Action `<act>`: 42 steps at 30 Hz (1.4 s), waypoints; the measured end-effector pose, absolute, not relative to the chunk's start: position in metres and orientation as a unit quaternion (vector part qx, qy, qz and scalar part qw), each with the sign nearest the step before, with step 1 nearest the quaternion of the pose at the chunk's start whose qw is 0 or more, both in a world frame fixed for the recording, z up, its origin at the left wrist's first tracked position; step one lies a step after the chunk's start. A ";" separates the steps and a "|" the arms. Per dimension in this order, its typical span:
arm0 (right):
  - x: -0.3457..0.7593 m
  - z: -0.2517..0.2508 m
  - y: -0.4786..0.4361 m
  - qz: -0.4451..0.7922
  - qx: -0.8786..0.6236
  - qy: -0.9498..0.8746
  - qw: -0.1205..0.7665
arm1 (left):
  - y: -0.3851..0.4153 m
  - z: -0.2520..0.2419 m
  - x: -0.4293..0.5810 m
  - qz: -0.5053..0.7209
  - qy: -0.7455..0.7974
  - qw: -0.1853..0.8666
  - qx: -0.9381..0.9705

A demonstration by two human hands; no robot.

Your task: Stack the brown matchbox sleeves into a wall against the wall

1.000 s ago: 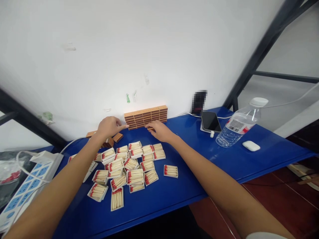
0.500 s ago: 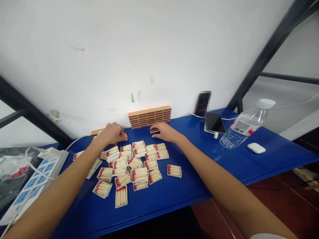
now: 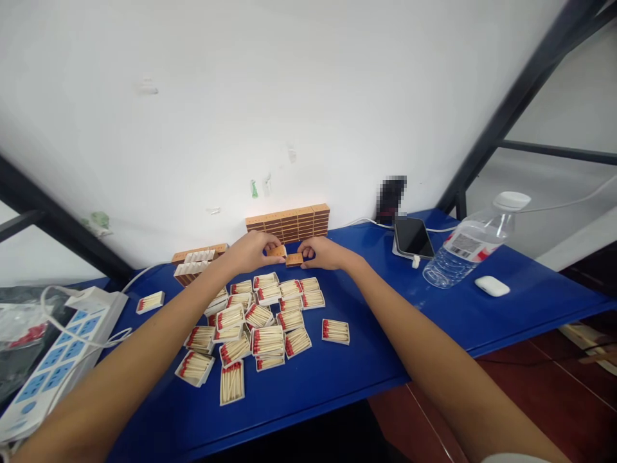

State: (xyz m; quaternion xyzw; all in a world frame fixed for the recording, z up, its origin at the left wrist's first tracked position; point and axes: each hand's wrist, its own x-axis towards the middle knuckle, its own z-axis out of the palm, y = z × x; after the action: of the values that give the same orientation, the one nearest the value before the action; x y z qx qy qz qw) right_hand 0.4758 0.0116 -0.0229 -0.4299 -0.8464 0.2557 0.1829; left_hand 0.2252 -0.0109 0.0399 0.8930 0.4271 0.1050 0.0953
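My left hand [image 3: 254, 251] is closed on an orange matchbox [image 3: 277, 251], gripped between thumb and fingers. Just to its right, my right hand [image 3: 321, 253] pinches a second matchbox [image 3: 294, 260] by its right end, low over the blue table. Behind both hands, a neat stack of brown-sided matchboxes [image 3: 289, 222] stands against the wall. Several open white trays of red-tipped matches [image 3: 263, 315] lie heaped in front of my hands. Another stack of matchboxes [image 3: 193, 262] with white ends sits at the left, partly behind my left forearm.
On the right are a plastic bottle [image 3: 465, 247], a phone [image 3: 413, 237] and a white earphone case [image 3: 491, 286]. A white power strip [image 3: 62, 354] with cables lies at the left beside a dark plastic bag [image 3: 24, 321]. The table [image 3: 366, 360] ends at a front edge.
My left hand has moved right from the left stack, bringing an orange matchbox beside the other one. My right hand has stayed nearly in place, its matchbox now turned orange side up.
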 end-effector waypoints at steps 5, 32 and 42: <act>0.469 -0.027 0.012 0.331 -0.398 -0.827 0.219 | 0.000 0.028 0.235 0.083 0.422 0.108 0.896; 0.482 -0.024 0.016 0.301 -0.440 -0.820 0.207 | 0.012 0.040 0.147 -0.014 0.551 0.043 0.833; 0.483 -0.029 0.021 0.280 -0.444 -0.827 0.202 | 0.039 0.025 0.145 -0.065 0.557 -0.067 0.825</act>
State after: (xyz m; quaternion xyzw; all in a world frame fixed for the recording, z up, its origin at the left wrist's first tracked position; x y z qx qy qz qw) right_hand 0.4829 0.0207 -0.0291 -0.4442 -0.8266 0.2802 0.2021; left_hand 0.1449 0.0388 0.0249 0.8250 0.5575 -0.0646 -0.0671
